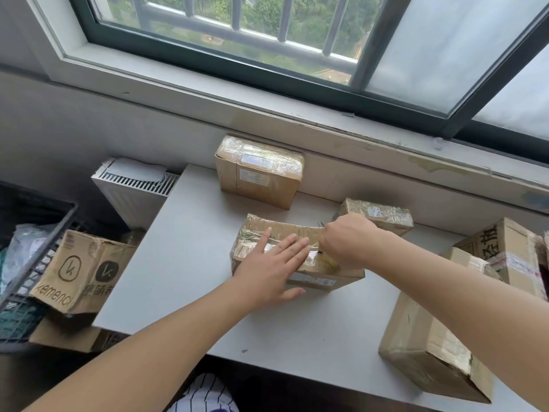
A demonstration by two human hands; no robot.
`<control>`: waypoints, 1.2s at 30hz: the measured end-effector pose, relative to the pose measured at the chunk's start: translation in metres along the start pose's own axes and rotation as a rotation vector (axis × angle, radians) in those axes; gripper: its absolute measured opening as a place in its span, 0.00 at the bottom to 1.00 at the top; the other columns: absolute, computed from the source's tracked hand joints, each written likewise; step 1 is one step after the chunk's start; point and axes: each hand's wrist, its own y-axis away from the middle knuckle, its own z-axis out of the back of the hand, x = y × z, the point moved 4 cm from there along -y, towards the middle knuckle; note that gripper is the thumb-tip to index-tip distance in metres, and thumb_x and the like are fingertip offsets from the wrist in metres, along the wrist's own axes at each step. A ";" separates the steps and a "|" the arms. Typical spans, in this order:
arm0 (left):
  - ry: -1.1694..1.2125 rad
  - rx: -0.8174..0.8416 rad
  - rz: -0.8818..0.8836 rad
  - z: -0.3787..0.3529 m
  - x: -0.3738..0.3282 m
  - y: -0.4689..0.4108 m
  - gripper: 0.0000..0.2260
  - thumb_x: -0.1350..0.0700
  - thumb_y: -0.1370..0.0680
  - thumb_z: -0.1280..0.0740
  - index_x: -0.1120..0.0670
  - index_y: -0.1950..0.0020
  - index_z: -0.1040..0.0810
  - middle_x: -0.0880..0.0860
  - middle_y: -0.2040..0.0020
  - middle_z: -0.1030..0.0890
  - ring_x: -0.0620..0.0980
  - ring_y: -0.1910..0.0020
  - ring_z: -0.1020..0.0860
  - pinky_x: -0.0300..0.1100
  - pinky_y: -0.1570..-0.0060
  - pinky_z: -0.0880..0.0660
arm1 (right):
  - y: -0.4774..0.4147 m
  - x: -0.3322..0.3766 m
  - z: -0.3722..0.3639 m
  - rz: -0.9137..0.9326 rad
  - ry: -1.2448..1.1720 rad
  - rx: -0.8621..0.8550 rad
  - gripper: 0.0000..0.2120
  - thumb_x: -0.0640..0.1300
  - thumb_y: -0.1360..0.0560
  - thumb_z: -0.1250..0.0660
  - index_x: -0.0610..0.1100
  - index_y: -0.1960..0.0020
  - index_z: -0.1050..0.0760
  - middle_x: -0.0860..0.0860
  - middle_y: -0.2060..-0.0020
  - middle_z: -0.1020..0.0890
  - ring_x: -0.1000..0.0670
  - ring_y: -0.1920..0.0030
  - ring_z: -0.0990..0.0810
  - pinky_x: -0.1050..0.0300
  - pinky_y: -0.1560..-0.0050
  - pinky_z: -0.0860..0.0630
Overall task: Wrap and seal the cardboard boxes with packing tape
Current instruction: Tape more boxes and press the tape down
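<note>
A flat cardboard box (261,233), shiny with clear tape, lies in the middle of the grey table (184,263). My left hand (271,270) lies flat on its top with straight, spread fingers. My right hand (346,242) is curled over the box's right end, gripping something mostly hidden; a small dark toothed edge shows at its knuckles, perhaps a tape dispenser. What it holds cannot be made out for certain.
A taped box (258,173) stands at the back, a small one (383,214) behind my right hand. Two more boxes (430,346) (511,251) sit on the right. Left of the table are a radiator (133,188), a printed carton (80,272) and a wire basket (35,254).
</note>
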 end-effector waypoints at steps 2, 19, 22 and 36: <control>0.055 0.021 -0.004 0.001 0.005 -0.003 0.39 0.31 0.22 0.61 0.49 0.15 0.60 0.45 0.16 0.61 0.46 0.17 0.60 0.61 0.21 0.64 | 0.002 -0.003 -0.004 -0.020 -0.028 -0.029 0.17 0.43 0.20 0.40 0.53 0.35 0.22 0.52 0.61 0.26 0.44 0.55 0.20 0.57 0.71 0.39; 0.036 0.012 -0.013 0.037 0.013 -0.057 0.54 0.24 0.31 0.36 0.53 0.17 0.54 0.53 0.18 0.49 0.55 0.17 0.54 0.76 0.27 0.55 | 0.028 -0.046 -0.081 -0.268 -0.925 -0.530 0.20 0.42 0.26 0.28 0.44 0.36 0.28 0.50 0.50 0.22 0.43 0.47 0.23 0.52 0.52 0.33; 0.071 -0.056 -0.083 0.034 0.009 -0.071 0.52 0.25 0.32 0.34 0.50 0.18 0.50 0.49 0.23 0.39 0.51 0.22 0.42 0.72 0.25 0.50 | 0.027 -0.045 -0.084 -0.251 -0.938 -0.646 0.19 0.40 0.28 0.26 0.43 0.40 0.26 0.49 0.51 0.20 0.43 0.50 0.22 0.56 0.54 0.37; 0.011 -0.092 -0.078 0.019 0.020 -0.066 0.50 0.23 0.30 0.44 0.48 0.16 0.58 0.51 0.21 0.41 0.54 0.21 0.41 0.66 0.23 0.50 | 0.042 -0.027 -0.169 -0.353 -0.625 -0.227 0.21 0.61 0.22 0.33 0.47 0.43 0.35 0.51 0.46 0.22 0.44 0.47 0.20 0.52 0.58 0.30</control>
